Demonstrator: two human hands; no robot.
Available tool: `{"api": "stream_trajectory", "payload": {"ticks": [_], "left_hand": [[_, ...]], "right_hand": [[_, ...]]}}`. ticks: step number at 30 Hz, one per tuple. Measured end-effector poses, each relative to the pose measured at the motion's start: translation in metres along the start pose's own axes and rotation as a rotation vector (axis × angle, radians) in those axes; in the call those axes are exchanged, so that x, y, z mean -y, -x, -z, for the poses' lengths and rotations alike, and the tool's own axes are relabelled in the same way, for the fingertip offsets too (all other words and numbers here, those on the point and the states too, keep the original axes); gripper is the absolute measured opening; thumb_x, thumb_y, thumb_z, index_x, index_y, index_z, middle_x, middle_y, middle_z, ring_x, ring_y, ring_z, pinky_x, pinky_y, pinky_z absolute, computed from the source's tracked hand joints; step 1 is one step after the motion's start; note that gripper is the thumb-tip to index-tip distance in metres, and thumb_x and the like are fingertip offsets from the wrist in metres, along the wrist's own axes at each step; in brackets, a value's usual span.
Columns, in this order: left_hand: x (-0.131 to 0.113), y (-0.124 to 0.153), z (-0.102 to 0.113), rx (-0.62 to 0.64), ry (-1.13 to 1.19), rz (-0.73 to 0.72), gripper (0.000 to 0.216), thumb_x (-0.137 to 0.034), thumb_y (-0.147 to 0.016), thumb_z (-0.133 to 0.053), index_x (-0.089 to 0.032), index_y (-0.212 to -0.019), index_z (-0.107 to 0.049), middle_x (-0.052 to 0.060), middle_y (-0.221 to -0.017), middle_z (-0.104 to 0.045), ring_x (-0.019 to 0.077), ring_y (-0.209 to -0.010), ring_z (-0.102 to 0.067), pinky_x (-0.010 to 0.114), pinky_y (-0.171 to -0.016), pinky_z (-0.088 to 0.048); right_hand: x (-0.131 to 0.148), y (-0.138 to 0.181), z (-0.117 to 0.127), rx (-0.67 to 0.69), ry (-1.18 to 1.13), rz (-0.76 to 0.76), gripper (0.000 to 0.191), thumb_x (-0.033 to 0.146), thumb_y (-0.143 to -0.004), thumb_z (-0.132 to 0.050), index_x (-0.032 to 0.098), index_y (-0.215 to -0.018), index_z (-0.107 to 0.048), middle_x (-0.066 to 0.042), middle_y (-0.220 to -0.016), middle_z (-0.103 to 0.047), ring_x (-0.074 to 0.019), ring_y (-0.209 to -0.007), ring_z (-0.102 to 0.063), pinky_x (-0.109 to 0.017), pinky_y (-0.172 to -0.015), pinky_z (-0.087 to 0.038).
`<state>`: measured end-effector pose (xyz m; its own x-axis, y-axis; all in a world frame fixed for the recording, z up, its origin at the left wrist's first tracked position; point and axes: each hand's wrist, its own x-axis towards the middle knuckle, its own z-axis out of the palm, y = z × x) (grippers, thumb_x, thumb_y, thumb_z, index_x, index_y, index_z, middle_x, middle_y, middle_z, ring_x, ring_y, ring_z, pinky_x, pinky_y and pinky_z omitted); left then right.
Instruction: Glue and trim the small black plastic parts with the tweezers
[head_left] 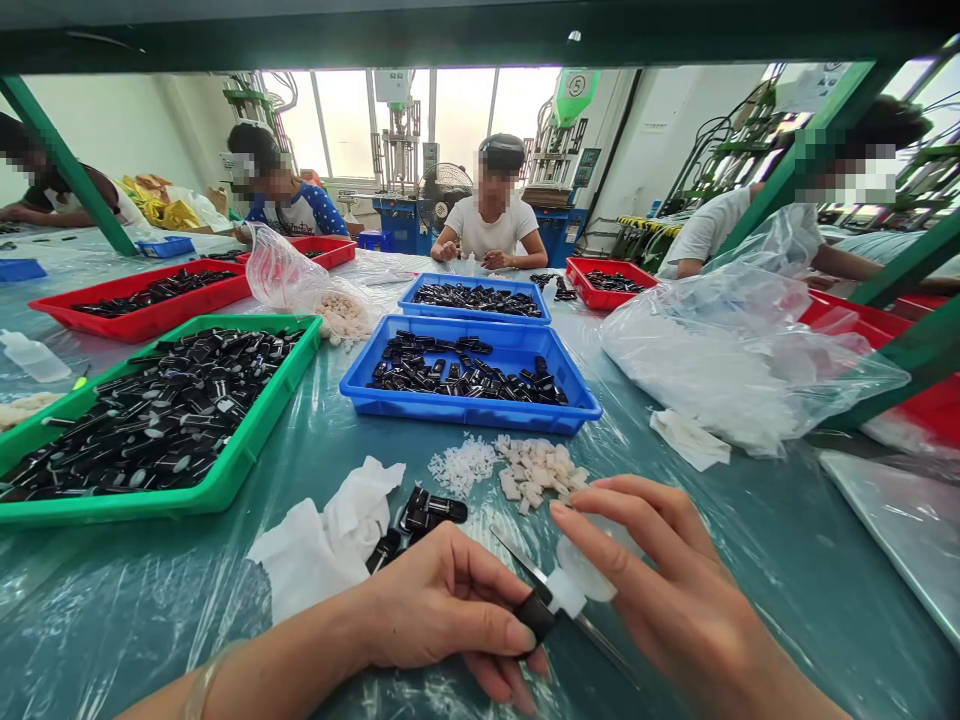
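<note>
My left hand [457,605] pinches a small black plastic part [536,622] between thumb and fingers, low in the middle of the head view. My right hand [667,575] is open, fingers stretched out over a translucent white bottle [589,560] with a white cap. Its fingertips are close to a pile of beige chips [540,470]; whether they touch it, I cannot tell. Metal tweezers [519,550] lie slantwise beneath the bottle's cap. Beside the chips is a pile of small clear bits [463,465]. Several black parts [427,510] lie by a crumpled white tissue [330,535] beyond my left hand.
A green tray [217,495] full of black parts stands left. Two blue trays [469,408] of black parts are ahead, with red trays [142,322] farther off. A clear plastic bag [742,350] sits right. A green frame bar [480,45] crosses overhead. Several people sit around the table.
</note>
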<state>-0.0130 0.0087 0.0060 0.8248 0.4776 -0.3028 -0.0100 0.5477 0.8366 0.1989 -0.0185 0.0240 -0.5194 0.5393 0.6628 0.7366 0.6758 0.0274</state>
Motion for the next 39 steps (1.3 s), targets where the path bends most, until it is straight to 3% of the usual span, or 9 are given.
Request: {"api": "stream_trajectory", "payload": {"ticks": [31,39], "left_hand": [[0.002,0.0,-0.002,0.023,-0.008,0.051,0.022,-0.028,-0.067,-0.069,-0.009,-0.079,-0.07,0.006,-0.073,-0.066,0.0117,-0.059,-0.065,0.015,-0.053,-0.049],[0.004,0.001,-0.001,0.015,0.001,0.057,0.023,-0.029,-0.067,-0.07,-0.009,-0.078,-0.07,0.006,-0.073,-0.066,0.012,-0.06,-0.066,0.016,-0.053,-0.049]], "right_hand": [[-0.002,0.001,0.012,0.104,0.012,0.085,0.032,0.017,-0.093,-0.034,0.016,-0.11,-0.06,-0.012,-0.105,-0.06,-0.023,-0.107,-0.048,-0.039,-0.086,-0.047],[0.002,-0.002,0.01,0.021,0.073,0.093,0.033,0.014,-0.093,-0.031,0.017,-0.105,-0.062,-0.01,-0.101,-0.063,-0.0219,-0.106,-0.049,-0.039,-0.088,-0.046]]}}
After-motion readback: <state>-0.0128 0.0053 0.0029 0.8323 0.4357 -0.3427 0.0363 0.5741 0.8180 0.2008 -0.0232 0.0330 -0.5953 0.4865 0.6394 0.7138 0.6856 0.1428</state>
